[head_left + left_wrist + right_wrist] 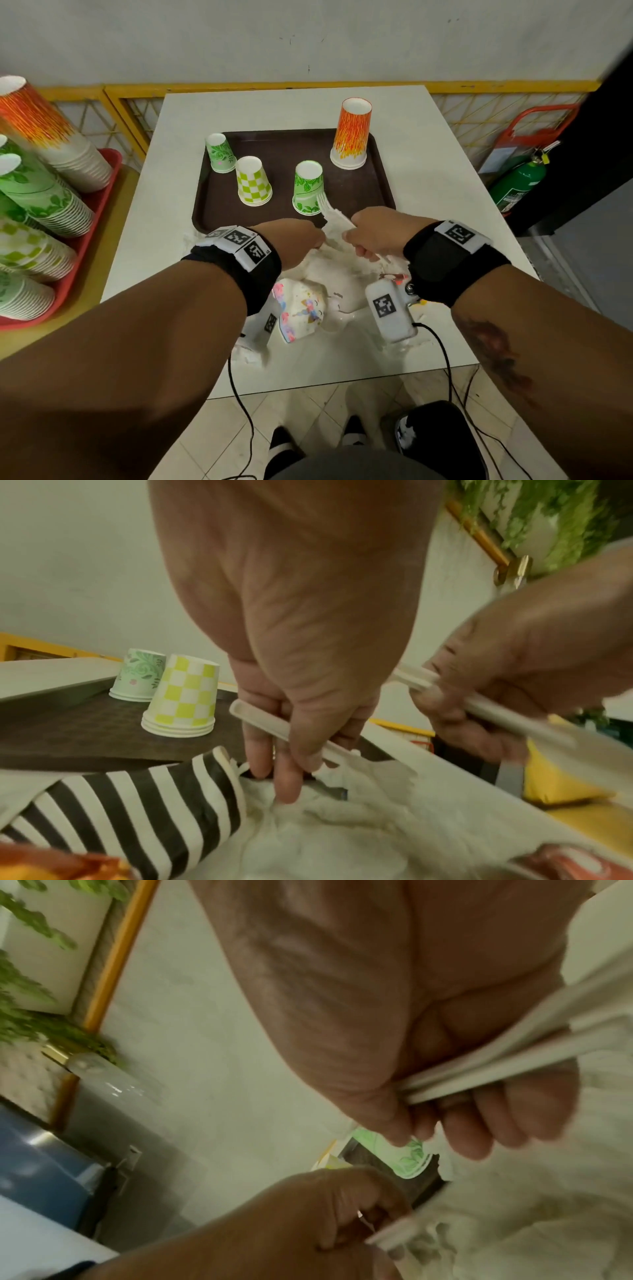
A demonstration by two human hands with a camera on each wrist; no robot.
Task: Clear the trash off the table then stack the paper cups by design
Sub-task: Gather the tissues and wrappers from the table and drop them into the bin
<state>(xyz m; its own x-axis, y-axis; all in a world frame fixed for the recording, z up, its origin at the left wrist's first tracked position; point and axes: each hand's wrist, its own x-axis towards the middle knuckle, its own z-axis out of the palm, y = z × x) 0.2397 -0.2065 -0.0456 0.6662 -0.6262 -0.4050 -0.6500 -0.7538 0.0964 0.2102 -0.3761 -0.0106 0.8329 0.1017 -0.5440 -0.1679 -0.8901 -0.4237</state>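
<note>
Over napkin pile (339, 274), right hand (378, 233) fist curls round white forks (334, 214); left hand (291, 241) pinches one white stick (274, 723), fingers pointing down.

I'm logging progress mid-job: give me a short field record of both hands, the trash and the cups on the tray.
left hand: pinches one white plastic utensil above the napkin pile
right hand: grips a bundle of white plastic cutlery, a fork's tines sticking out
trash left: crumpled napkins, striped cup lying on its side, unicorn plate
tray: four upside-down cup stacks, each a different design
orange flame cups: far right corner of the tray
table: trash only at the near edge
</note>
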